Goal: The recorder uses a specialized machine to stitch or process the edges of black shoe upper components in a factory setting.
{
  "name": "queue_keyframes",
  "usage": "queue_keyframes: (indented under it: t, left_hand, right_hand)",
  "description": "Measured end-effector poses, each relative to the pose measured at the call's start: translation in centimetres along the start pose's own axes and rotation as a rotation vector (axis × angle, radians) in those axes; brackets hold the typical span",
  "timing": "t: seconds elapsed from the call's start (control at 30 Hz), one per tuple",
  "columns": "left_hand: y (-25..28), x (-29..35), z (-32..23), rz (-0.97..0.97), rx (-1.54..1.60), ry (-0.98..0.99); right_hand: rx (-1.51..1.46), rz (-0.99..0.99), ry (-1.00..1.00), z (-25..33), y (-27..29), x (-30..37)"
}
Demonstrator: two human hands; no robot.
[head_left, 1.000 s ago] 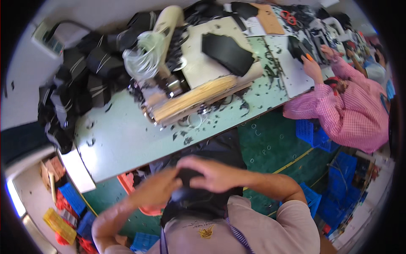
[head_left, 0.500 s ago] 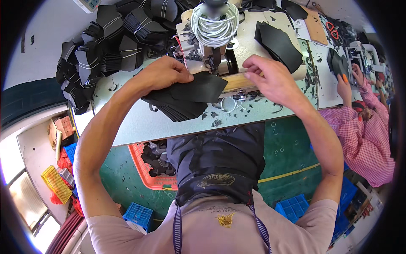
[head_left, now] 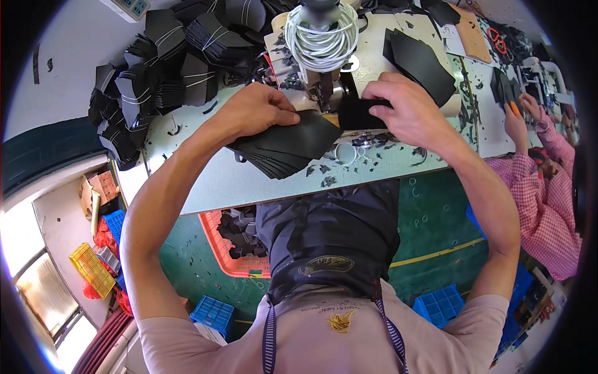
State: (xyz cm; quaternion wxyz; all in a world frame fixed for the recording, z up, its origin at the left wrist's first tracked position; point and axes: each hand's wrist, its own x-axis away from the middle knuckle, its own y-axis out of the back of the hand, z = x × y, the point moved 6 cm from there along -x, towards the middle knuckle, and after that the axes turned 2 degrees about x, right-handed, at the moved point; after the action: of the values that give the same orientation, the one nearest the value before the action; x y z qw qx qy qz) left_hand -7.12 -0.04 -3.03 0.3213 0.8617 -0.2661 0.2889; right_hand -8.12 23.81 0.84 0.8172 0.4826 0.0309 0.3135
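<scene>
pinching the fanned stack (left hand) and a black piece (right hand), you could scatter the stack by loosening.

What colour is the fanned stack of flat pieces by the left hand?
The fanned stack is black, best seen in the head view.

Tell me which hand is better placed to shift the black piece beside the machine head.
Right, most likely: the right hand has that black piece in its grip, close beside the machine head, while the left hand is occupied with the fanned stack.
</scene>
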Motion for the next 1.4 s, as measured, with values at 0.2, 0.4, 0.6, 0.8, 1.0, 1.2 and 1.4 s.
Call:
queue_keyframes:
  t: [0.2,0.4,0.6,0.8,1.0,1.2,1.4]
  left_hand:
    - [0.1,-1.9,-2.0,-0.066,-0.166,-0.087]
    - [-0.3,-0.7,-1.4,0.123,-0.045,-0.194]
    - [0.4,-0.9,-1.2,-0.029,-0.180,0.036]
    - [-0.4,-1.3,-2.3,0.135,-0.064,-0.230]
    - [0.5,-0.2,-1.1,0.015,-0.143,-0.010]
    - [0.2,-1.2,-3.2,-0.031,-0.184,-0.077]
    - [0.2,0.2,-2.2,-0.011,-0.185,-0.091]
  right_hand:
    - [-0.074,0.044,0.176,1.8,0.5,0.3]
    - [0.173,-0.265,0.177,1.4,-0.3,0.1]
    - [-0.064,0.176,0.044,0.8,1.4,0.0]
    - [0.073,-0.124,0.259,2.0,0.2,-0.7]
    - [0.054,0.028,0.049,0.7,1.4,-0.2]
    - [-0.013,-0.104,0.350,1.4,0.7,-0.7]
    - [0.095,-0.038,0.065,0.6,1.0,-0.3]
